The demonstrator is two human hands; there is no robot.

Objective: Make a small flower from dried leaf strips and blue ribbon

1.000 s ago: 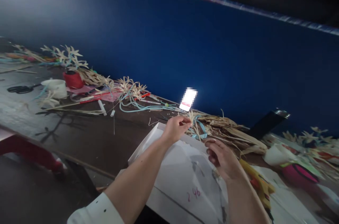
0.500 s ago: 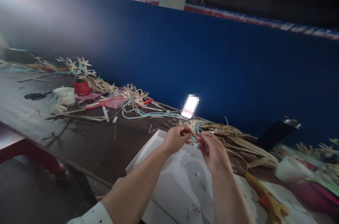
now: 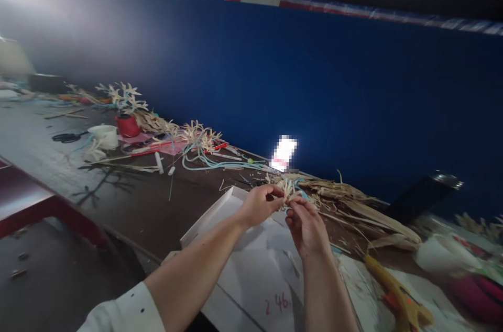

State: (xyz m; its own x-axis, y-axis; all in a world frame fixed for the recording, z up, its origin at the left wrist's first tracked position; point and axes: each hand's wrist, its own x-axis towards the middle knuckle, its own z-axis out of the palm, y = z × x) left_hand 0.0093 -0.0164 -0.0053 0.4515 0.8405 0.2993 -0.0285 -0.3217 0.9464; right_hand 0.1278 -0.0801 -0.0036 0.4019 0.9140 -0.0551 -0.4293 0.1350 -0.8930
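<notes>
My left hand (image 3: 260, 206) and my right hand (image 3: 309, 226) meet above a white box (image 3: 251, 269). Both pinch a small pale flower of dried husk strips (image 3: 288, 189), its petals showing above my fingertips. Most of its base is hidden by the fingers. Light blue cord or stem shows close by, but I cannot tell whether it belongs to this flower. Just behind my hands lies a heap of dried corn husks (image 3: 341, 191).
A yellow glue gun (image 3: 396, 290) lies on papers at the right, near a white roll (image 3: 444, 253). Further left are husk flowers on blue stems (image 3: 200, 138), a white cup (image 3: 105, 136), a red spool (image 3: 128, 126) and black scissors (image 3: 68, 137). A blue partition (image 3: 236, 75) runs behind the table.
My right hand has shifted slightly left, closer to my left fingertips. Both hands keep hold of the husk flower. The whole view has turned a little.
</notes>
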